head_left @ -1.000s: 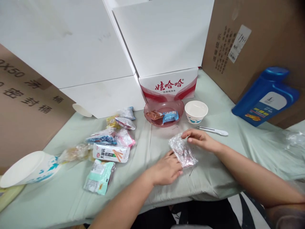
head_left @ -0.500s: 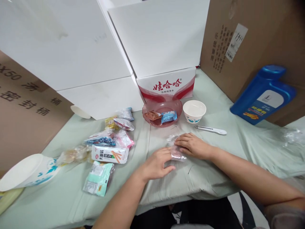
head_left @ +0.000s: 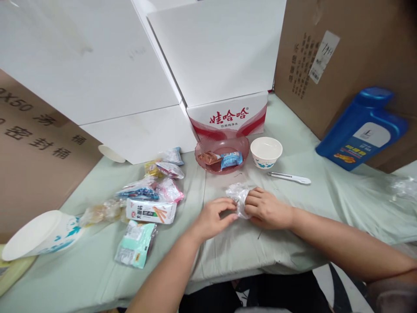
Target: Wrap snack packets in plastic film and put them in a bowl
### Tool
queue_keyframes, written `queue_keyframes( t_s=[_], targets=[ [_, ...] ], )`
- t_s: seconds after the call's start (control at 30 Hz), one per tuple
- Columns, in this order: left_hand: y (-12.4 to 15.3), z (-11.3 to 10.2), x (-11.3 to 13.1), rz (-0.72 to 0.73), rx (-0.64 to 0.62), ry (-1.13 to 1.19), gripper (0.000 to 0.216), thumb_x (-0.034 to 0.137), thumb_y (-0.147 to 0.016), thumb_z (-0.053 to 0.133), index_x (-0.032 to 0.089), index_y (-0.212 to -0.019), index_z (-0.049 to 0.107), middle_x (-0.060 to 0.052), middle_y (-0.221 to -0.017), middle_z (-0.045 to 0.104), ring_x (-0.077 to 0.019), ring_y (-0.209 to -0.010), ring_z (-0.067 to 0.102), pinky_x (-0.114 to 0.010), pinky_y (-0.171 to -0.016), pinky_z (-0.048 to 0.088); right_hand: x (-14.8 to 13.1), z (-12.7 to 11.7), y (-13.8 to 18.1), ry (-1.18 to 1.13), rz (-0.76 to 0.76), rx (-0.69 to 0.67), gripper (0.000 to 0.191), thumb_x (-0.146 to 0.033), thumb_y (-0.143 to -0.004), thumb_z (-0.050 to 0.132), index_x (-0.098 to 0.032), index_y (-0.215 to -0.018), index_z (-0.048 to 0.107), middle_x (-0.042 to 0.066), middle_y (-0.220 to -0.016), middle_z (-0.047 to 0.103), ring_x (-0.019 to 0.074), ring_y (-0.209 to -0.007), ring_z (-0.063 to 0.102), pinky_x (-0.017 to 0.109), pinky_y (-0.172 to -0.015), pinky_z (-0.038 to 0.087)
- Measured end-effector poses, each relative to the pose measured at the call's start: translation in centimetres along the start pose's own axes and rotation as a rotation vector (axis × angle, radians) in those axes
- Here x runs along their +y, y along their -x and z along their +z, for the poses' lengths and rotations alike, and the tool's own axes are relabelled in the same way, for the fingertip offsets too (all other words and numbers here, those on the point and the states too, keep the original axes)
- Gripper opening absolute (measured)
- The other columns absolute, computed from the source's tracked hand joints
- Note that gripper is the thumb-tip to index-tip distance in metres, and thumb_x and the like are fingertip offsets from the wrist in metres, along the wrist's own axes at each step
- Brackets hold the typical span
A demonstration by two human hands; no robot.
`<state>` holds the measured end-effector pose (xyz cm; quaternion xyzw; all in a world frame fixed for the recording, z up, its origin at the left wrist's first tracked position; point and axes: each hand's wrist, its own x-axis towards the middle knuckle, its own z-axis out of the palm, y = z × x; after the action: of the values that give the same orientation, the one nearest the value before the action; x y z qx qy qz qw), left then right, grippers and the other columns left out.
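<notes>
A crumpled clear plastic wrapper (head_left: 239,195) lies on the pale green cloth between my two hands. My left hand (head_left: 213,217) pinches its left side with curled fingers. My right hand (head_left: 267,208) grips its right side, fingers folded over it. Just beyond them stands a pink glass bowl (head_left: 241,145) holding a brown snack packet and a blue one. A white paper bowl (head_left: 266,152) stands to its right, and a white utility knife (head_left: 289,177) lies close to my right hand.
Several snack packets (head_left: 150,195) lie heaped to the left. A tipped paper bowl (head_left: 39,234) rests at the far left edge. White boxes, a red-and-white carton (head_left: 228,115) and brown cartons wall the back. A blue jug (head_left: 363,128) leans at right.
The wrapper, flat and stretched out a second ago, is now bunched into a small wad. Both hands have closed in on it from either side.
</notes>
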<state>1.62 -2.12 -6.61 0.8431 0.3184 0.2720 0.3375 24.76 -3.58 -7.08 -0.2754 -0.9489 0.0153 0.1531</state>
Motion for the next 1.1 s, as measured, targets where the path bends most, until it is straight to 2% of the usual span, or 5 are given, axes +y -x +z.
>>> queue_keyframes(
  t_s=[0.13, 0.43, 0.77, 0.97, 1.1],
  targets=[
    [0.0, -0.3, -0.3, 0.038, 0.240, -0.019, 0.021, 0.032, -0.093, 0.051, 0.017, -0.087, 0.066, -0.008, -0.089, 0.067, -0.0179, -0.085, 0.063, -0.032, -0.076, 0.053, -0.4, -0.3, 0.0, 0.035, -0.067, -0.044, 0.004, -0.016, -0.082, 0.054, -0.018, -0.081, 0.057, 0.007, -0.085, 0.060, 0.0210, -0.085, 0.048, 0.035, -0.075, 0.035],
    [-0.5, 1.1, -1.1, 0.083, -0.109, -0.366, 0.028, 0.022, -0.087, 0.060, 0.022, -0.114, 0.064, -0.009, -0.123, 0.063, -0.0252, -0.117, 0.053, -0.047, -0.100, 0.043, -0.9, 0.0, 0.3, -0.225, -0.164, -0.079, 0.011, -0.014, -0.086, 0.049, -0.018, -0.085, 0.059, 0.007, -0.084, 0.065, 0.0193, -0.083, 0.055, 0.032, -0.076, 0.043],
    [-0.1, 1.7, -2.2, 0.070, -0.010, -0.266, 0.058, 0.006, -0.084, 0.043, 0.022, -0.140, 0.037, -0.011, -0.131, 0.057, -0.0226, -0.116, 0.057, -0.043, -0.098, 0.049, 0.9, 0.7, -0.2, -0.276, 0.597, 0.064, 0.019, -0.029, -0.093, 0.047, -0.017, -0.098, 0.061, 0.007, -0.082, 0.071, 0.0180, -0.071, 0.063, 0.027, -0.063, 0.039],
    [-0.2, 1.7, -1.1, 0.206, 0.185, -0.290, 0.045, 0.011, -0.092, 0.037, 0.021, -0.135, 0.044, -0.013, -0.128, 0.055, -0.0226, -0.119, 0.053, -0.043, -0.099, 0.047, 0.9, 1.2, -0.8, -0.083, 0.652, -0.080, 0.022, -0.033, -0.095, 0.047, -0.017, -0.103, 0.061, 0.009, -0.090, 0.072, 0.0206, -0.080, 0.066, 0.028, -0.066, 0.037],
    [-0.3, 1.5, -0.3, 0.297, 0.063, -0.375, 0.026, 0.015, -0.090, 0.049, 0.022, -0.110, 0.064, -0.008, -0.115, 0.065, -0.0239, -0.120, 0.053, -0.043, -0.099, 0.045, 0.8, 1.4, -0.8, -0.065, 0.632, -0.091, 0.023, -0.035, -0.095, 0.047, -0.017, -0.102, 0.060, 0.009, -0.092, 0.072, 0.0206, -0.080, 0.065, 0.028, -0.066, 0.037]
  ],
)
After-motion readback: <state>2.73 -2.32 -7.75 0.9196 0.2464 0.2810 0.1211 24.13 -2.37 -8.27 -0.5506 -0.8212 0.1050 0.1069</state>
